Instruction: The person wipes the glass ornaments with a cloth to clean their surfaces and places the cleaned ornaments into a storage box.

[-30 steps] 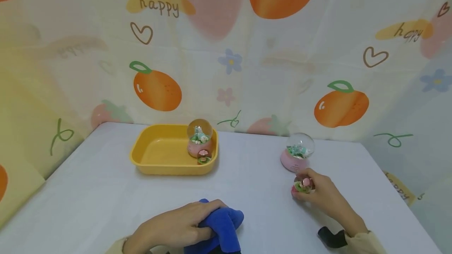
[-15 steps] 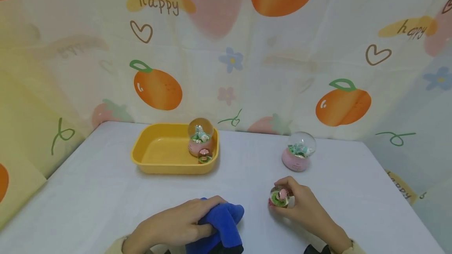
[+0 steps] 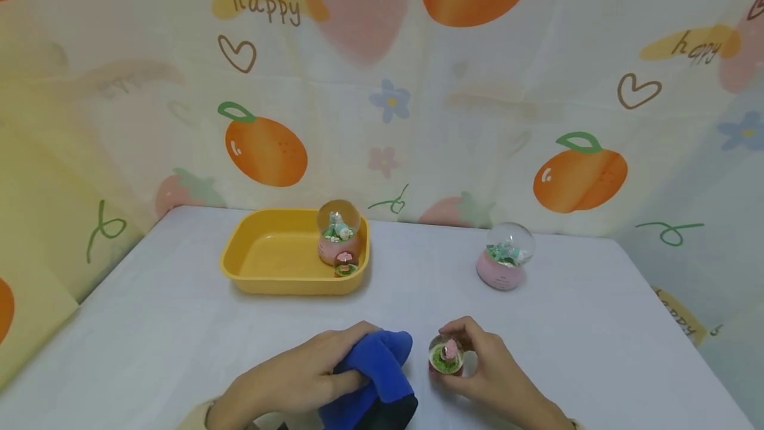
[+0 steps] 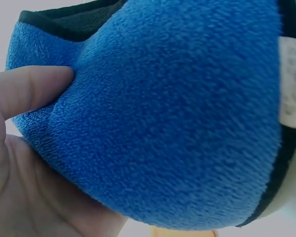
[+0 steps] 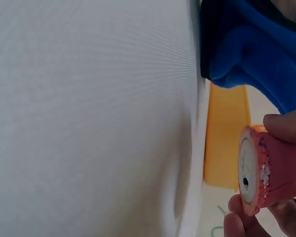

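My left hand [image 3: 304, 370] grips a blue cloth [image 3: 379, 367] with black edging, bunched up near the front of the table. In the left wrist view the thumb presses into the fuzzy cloth [image 4: 172, 113], and a white tag hangs at its edge. Just to the right, my right hand [image 3: 495, 377] holds a small snow globe [image 3: 445, 355] with a pink figure and green bottom inside. The right wrist view shows the underside of its pink base [image 5: 269, 170], tilted, with fingers around it. A gap separates globe and cloth.
A yellow tray [image 3: 262, 286] stands at the back left. In its right end are a larger snow globe [image 3: 338, 244] and a small one [image 3: 345, 265]. Another large snow globe [image 3: 501, 274] with a pink base stands back right on the white table [image 3: 149, 324].
My right hand has carried the small snow globe left and nearer, from beside the large globe to beside the cloth. My left hand keeps its grip, the cloth slightly turned.
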Available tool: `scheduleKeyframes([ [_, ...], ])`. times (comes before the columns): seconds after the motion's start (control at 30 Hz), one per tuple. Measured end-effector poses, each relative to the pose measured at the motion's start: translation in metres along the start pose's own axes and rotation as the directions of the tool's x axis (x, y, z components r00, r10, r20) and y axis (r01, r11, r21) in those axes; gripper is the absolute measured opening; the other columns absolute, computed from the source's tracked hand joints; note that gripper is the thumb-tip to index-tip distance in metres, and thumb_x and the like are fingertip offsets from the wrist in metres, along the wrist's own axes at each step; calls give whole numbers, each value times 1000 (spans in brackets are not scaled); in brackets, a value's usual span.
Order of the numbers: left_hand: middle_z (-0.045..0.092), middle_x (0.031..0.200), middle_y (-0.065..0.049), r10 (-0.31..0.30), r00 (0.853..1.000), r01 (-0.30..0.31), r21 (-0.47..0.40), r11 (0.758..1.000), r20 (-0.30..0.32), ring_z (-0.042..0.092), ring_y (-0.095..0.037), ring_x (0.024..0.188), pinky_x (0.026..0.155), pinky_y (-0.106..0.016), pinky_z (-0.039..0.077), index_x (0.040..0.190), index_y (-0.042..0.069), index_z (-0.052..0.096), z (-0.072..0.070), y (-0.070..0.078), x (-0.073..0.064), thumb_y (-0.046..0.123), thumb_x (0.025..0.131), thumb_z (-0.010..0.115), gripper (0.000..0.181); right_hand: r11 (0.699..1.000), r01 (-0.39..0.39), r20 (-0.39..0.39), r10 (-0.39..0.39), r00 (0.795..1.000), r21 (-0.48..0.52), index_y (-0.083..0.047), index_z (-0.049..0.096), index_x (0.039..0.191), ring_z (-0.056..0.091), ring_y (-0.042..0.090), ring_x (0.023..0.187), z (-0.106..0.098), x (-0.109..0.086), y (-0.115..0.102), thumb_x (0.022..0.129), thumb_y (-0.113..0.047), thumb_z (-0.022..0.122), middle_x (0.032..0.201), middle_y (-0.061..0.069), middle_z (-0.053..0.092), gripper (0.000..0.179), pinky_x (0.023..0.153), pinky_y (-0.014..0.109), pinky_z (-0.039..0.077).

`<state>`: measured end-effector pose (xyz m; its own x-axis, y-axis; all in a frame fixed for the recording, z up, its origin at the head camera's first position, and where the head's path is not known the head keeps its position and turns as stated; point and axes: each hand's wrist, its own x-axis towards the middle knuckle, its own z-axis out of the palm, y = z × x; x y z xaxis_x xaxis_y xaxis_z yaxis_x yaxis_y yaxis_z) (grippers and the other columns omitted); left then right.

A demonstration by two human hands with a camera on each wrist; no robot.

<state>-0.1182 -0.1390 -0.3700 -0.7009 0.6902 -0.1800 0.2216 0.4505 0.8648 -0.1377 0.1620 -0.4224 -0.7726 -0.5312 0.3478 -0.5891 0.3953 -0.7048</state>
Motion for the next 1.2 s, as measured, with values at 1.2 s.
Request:
scheduleKeyframes([
  [1.2, 56, 141, 6, 249, 945, -247, 37, 968, -211, 57, -11, 123, 104, -30, 48, 146, 30, 39, 28, 6, 11, 35, 97, 62, 54, 963, 265, -103, -259, 960, 41, -4, 56, 126, 67, 11, 105, 7, -5, -23, 78, 1, 80, 115, 9, 67, 54, 85, 22, 58],
])
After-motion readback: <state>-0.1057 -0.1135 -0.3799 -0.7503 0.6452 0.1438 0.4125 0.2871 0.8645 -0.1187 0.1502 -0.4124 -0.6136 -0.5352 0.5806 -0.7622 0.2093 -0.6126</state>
